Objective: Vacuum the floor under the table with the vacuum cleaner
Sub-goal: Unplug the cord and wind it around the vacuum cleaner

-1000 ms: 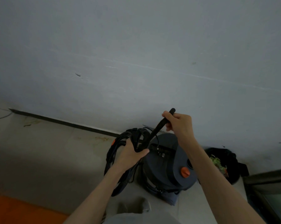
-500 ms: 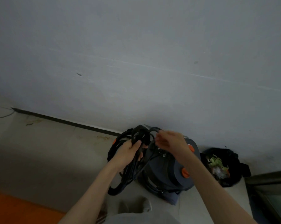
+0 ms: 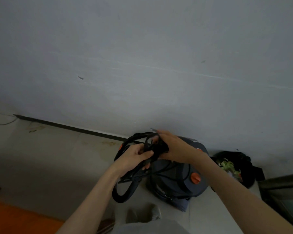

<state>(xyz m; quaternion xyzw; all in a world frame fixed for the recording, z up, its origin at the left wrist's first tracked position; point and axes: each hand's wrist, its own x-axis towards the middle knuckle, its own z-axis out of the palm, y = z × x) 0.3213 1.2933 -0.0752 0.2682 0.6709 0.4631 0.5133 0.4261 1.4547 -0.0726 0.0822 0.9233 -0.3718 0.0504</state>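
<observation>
Both hands, left hand point(image 3: 134, 156) and right hand point(image 3: 172, 147), gripping cord bundle point(image 3: 156, 149) above vacuum cleaner point(image 3: 176, 179).

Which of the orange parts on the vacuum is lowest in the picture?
The round orange knob on the vacuum body, below the right forearm. The other orange spots sit higher: one by the hose, one at the right wrist.

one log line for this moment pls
stage: prep, no vacuuming yet | left hand: grips coiled black cord and hose | right hand: on same bundle | vacuum cleaner: on floor by wall
</observation>
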